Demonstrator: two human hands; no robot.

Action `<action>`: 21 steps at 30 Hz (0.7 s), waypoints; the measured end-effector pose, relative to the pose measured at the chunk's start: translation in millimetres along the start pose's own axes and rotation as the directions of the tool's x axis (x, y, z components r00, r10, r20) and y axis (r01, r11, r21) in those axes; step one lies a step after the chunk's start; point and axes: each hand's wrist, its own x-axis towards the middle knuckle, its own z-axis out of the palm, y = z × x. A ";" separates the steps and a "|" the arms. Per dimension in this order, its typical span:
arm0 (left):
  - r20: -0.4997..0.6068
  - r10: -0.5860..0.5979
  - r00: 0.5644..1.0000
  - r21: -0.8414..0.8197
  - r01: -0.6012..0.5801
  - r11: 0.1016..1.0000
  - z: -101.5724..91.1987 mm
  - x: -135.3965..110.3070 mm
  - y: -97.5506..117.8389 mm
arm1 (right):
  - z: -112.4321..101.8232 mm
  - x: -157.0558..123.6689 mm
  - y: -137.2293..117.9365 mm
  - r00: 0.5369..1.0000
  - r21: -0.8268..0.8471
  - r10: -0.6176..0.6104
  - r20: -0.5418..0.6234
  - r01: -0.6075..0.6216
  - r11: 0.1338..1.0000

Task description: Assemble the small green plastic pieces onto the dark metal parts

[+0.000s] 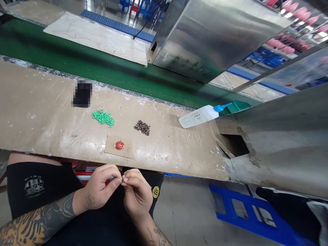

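Note:
My left hand [104, 186] and my right hand [137, 191] meet fingertip to fingertip over my lap, just below the table's front edge. Both pinch around something tiny and dark, too small to name. Nearest to them on the table lies a cardboard piece [110, 147], with a round red blob [119, 146] and a scatter of tiny bits [126, 150] on it. Behind it are a heap of small green pieces [103, 118] and a smaller heap of dark brown, shiny pieces [142, 127].
A white bottle with a blue nozzle [198, 117] lies at the right, beside a green tray [237, 106]. A dark pixelated rectangle [82, 94] is at the left. Beyond runs a green belt [110, 80] under a metal housing [200, 37]. A blue stool [241, 212] stands lower right.

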 end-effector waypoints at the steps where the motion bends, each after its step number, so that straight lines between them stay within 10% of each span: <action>1: -0.002 0.014 1.000 0.014 -0.014 1.000 0.7 -0.2 -0.4 | 0.4 -0.2 0.2 1.000 -0.004 0.002 -0.004 -0.002 1.000; 8: 0.015 0.095 0.995 0.109 -0.096 0.989 -1.1 0.3 -1.6 | -3.3 1.7 2.7 0.998 -0.028 0.019 0.066 -0.017 0.999; 13: 0.012 0.054 0.998 0.317 -0.055 0.947 -36.3 19.5 -5.7 | -21.9 12.4 12.9 0.989 -0.146 0.039 0.143 -0.018 0.989; 21: -0.222 -0.106 0.969 0.830 0.245 0.502 -109.2 91.3 -41.1 | -44.3 31.1 37.9 0.988 -0.331 0.072 0.138 -0.023 0.943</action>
